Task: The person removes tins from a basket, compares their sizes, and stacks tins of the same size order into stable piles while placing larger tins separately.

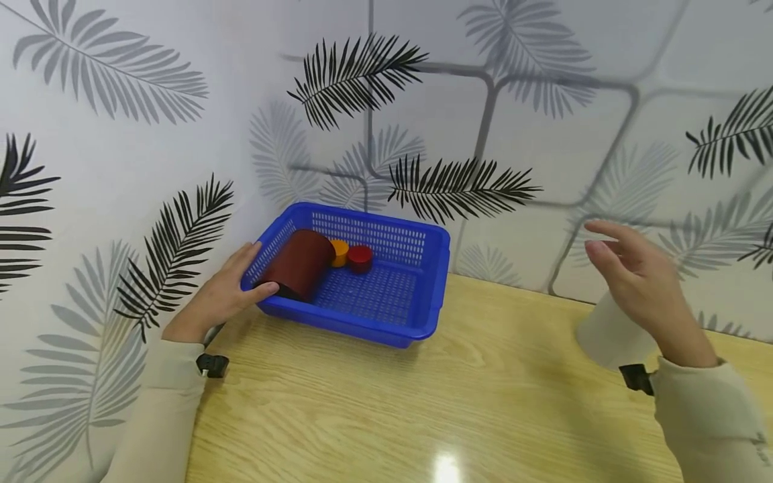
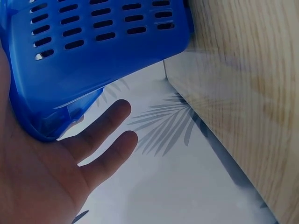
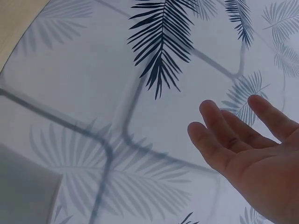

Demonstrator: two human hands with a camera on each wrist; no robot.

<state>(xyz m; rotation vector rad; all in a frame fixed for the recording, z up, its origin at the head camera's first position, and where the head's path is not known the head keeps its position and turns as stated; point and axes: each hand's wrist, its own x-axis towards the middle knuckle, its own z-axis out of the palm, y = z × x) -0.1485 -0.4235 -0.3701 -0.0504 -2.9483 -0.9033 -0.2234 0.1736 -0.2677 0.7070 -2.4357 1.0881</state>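
Note:
A blue plastic basket [image 1: 386,315] stands at the back left of a wooden table [image 1: 423,402], close to the wall. Inside it lie a dark red half-round block [image 1: 298,265], a small orange cylinder [image 1: 340,252] and a small red cylinder [image 1: 360,257]. My left hand [image 1: 238,285] rests against the basket's near-left corner, thumb on the rim beside the dark red block. In the left wrist view the palm [image 2: 42,172] lies against the basket [image 2: 93,56] with the fingers straight. My right hand [image 1: 628,275] hovers over the table's right side, holding nothing; the right wrist view shows its fingers [image 3: 219,135] relaxed.
Leaf-patterned walls [image 1: 423,100] close in the table at the back and left. A pale, blurred cup-like shape [image 1: 610,339] sits below my right wrist. The left table edge [image 2: 187,93] runs close to the wall just past the basket.

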